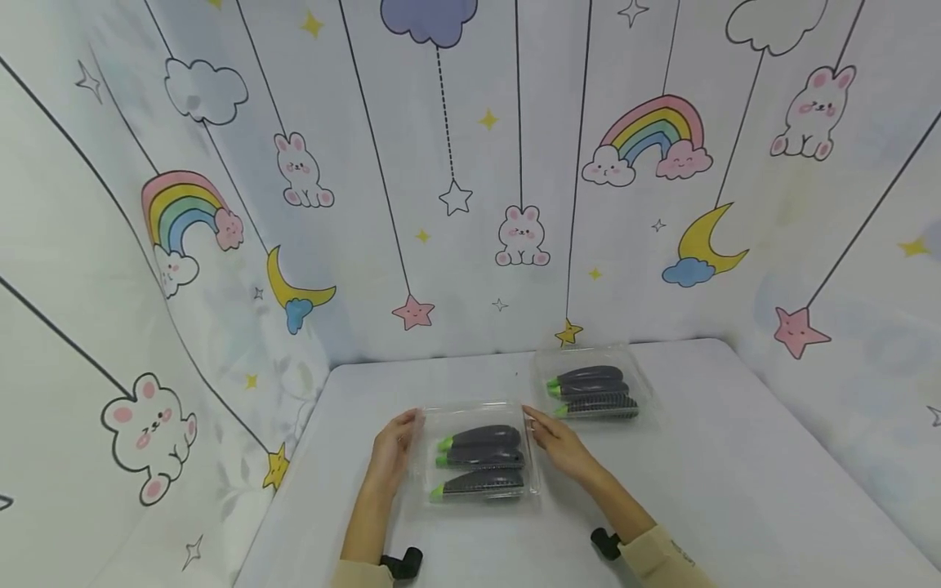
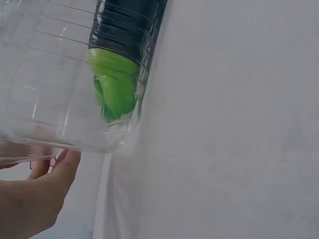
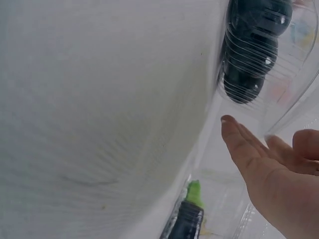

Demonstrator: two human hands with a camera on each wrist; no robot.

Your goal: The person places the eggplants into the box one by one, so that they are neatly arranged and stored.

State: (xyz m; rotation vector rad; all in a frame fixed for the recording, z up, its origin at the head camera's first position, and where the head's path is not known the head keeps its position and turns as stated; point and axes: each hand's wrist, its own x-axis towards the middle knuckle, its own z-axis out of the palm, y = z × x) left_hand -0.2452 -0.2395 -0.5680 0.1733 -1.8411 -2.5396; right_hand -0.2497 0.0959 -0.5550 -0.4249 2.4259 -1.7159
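In the head view a clear plastic box [image 1: 478, 410] holds several dark eggplants [image 1: 485, 457] with bright green stem ends. My left hand [image 1: 393, 452] grips its left edge. In the left wrist view, fingertips of the left hand [image 2: 42, 191] meet the box's rim [image 2: 60, 145], partly seen through the plastic. At the upper right corner, my right hand [image 1: 562, 445] touches the box's edge with fingers extended. The right wrist view shows the right hand [image 3: 274, 174] with straight fingers beside the ridged wall [image 3: 256, 102] of the box.
A second clear box [image 1: 643, 380] with several more eggplants [image 1: 591, 392] stands farther back, to the right. Both sit on a table with a white cover [image 1: 735, 474]. Behind and to the left hangs a printed curtain [image 1: 470, 278] with rabbits, rainbows and stars.
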